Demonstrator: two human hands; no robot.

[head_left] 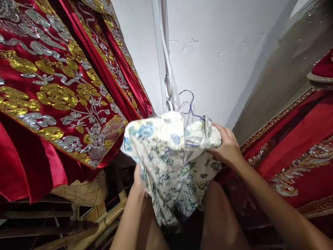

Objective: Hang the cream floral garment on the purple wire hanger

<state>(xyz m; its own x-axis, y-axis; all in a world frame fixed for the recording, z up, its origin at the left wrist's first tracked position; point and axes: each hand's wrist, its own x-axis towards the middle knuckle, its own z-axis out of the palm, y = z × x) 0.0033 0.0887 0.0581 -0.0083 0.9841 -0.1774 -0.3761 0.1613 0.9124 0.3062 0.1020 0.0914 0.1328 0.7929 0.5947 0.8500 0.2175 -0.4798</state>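
A white garment with a blue, green and grey floral print fills the middle of the view. Its right part hangs on a thin purple hanger whose hook points up. My right hand is closed on the garment's right shoulder, at the end of the hanger. Low on the garment's left side is my left hand, its fingers mostly hidden behind the cloth, so its grip cannot be made out.
Red embroidered garments with gold and silver flowers hang at the left; another red embroidered garment is at the right. A white metal stand is by the wall. Wooden chair parts lie lower left.
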